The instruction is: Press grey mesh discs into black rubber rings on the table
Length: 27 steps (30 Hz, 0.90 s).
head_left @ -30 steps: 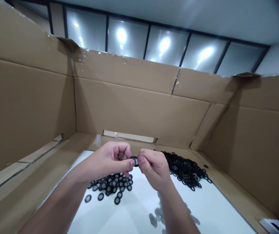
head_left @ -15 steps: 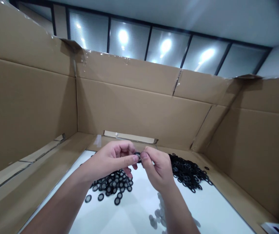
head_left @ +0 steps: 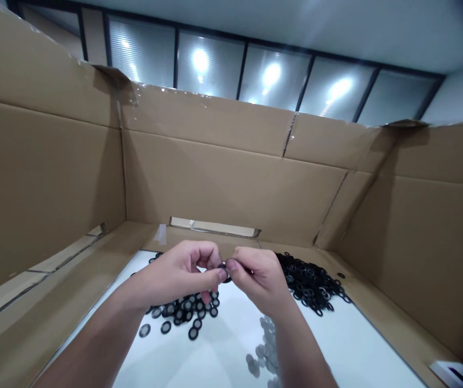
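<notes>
Both hands — left and right — pinch one black ring between their fingers, above the white surface.

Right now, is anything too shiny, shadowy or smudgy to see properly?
In the head view, white glare spots shine on the glass panes; soft shadows fall on the white board; the far right edge fades into a dark blur; the small dark ring between the left hand and right hand is too small and covered to see clearly.
</notes>
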Motion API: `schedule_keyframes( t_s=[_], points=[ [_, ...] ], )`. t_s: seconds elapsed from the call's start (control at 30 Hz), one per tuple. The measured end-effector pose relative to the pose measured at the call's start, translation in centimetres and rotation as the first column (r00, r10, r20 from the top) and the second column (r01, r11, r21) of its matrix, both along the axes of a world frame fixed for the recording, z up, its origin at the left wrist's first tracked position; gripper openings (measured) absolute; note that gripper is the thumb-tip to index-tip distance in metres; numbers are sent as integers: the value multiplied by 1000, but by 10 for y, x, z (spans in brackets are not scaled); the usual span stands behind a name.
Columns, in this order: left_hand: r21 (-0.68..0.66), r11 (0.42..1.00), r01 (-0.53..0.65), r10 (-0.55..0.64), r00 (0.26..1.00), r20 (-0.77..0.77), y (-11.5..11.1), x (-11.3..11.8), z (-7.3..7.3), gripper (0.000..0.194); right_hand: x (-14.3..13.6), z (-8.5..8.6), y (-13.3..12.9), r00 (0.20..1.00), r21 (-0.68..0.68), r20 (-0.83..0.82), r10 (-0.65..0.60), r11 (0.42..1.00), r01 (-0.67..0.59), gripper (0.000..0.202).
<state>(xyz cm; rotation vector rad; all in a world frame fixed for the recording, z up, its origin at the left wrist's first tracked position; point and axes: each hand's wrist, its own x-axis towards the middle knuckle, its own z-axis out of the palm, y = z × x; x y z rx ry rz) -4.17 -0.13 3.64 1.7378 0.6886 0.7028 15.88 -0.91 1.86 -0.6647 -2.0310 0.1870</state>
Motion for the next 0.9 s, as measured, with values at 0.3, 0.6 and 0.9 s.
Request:
schedule_keyframes(
  t_s=[0.3, 0.6, 0.9],
  points=[
    [50, 998, -32, 33, 999, -20, 0, -5, 4, 29, -7, -1, -1, 997, 92, 12, -74, 993, 73, 34],
    [44, 997, -63, 54, 983, 177, 1, 3, 6, 16, -3, -2, -2, 994, 69, -9, -108, 992, 109, 21],
    [41, 995, -96, 84, 970, 227, 8, 4, 3, 17, 4, 6, -8, 996, 54, 67, -56, 997, 52, 24]
  ],
)
